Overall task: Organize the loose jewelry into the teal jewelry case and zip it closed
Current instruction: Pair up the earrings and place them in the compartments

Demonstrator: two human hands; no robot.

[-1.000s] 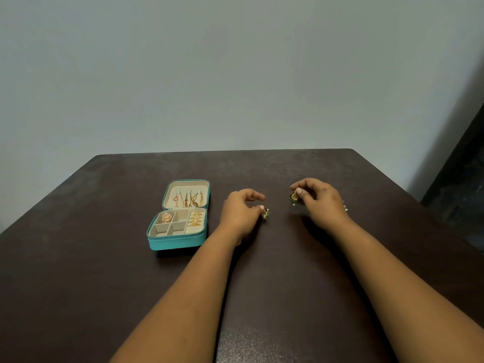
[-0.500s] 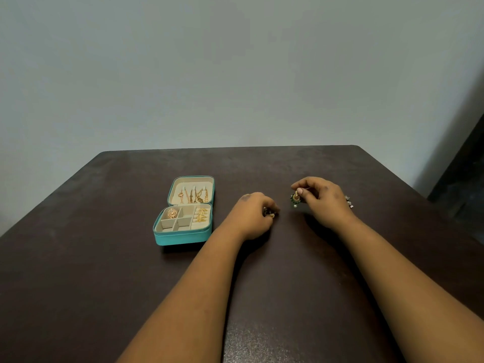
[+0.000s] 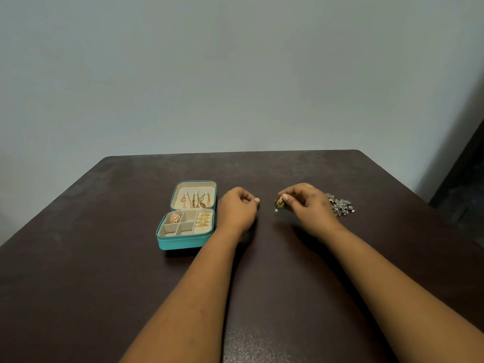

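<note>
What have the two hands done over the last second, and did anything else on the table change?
The left hand curled its fingers over the small earring that lay at its fingertips and now covers it. The right hand kept pinching its green-and-gold earring. The open teal case and the silver jewelry lie unchanged.

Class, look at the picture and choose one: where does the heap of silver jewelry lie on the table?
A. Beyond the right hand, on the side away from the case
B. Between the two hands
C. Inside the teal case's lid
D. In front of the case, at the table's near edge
A: the silver jewelry lies on the dark table just past the right hand, while the open teal jewelry case sits left of the left hand.
</note>
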